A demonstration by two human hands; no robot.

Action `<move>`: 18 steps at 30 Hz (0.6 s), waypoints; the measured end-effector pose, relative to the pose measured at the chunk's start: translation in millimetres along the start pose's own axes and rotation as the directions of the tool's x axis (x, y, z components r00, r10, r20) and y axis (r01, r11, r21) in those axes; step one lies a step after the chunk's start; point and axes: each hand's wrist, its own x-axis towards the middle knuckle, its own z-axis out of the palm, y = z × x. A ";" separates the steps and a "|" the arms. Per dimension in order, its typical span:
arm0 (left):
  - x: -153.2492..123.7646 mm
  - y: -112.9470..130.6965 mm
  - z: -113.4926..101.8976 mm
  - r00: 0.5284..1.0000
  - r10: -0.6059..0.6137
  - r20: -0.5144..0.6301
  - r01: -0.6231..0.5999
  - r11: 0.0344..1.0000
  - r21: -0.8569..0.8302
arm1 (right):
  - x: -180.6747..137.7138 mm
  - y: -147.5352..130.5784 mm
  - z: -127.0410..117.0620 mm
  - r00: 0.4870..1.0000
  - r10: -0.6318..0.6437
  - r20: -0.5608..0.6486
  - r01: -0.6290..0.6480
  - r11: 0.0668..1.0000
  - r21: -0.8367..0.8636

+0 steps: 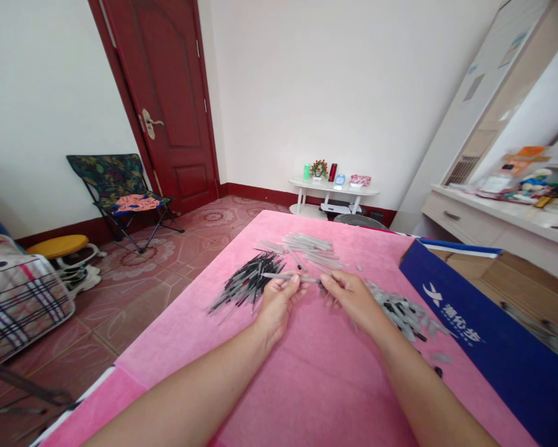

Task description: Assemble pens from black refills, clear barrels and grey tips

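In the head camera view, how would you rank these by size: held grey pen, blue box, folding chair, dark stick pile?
Blue box, cut off by the frame
Folding chair
Dark stick pile
Held grey pen, partly covered

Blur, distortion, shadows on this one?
Head view: door and tall white unit splay outward, likely wide-angle distortion; head view: right hand and loose grey pile smeared, probably motion blur; head view: soft light, only faint shadows on pink cloth.
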 end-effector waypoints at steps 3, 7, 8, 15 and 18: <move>-0.2 -0.8 -0.2 1.000 -0.001 0.007 0.001 1.000 -0.004 | 0.2 0.0 0.8 1.000 -0.020 -0.001 0.020 1.000 0.009; 0.1 -0.5 0.1 1.000 0.004 0.006 -0.004 1.000 -0.010 | 0.1 -1.3 1.9 0.999 0.048 0.024 -0.049 0.999 0.022; 0.2 -0.2 0.4 1.000 0.003 0.000 -0.003 1.000 -0.011 | -0.1 -2.1 1.6 0.998 0.056 0.015 -0.057 0.998 0.028; -0.9 0.5 1.2 1.000 -0.009 -0.020 0.008 1.000 -0.019 | -0.7 -5.1 0.5 1.000 -0.004 0.000 0.004 0.999 0.044; -0.7 -0.2 0.1 1.000 -0.004 -0.011 0.004 1.000 -0.016 | 0.2 -3.8 0.7 0.999 0.045 0.007 -0.046 0.999 0.024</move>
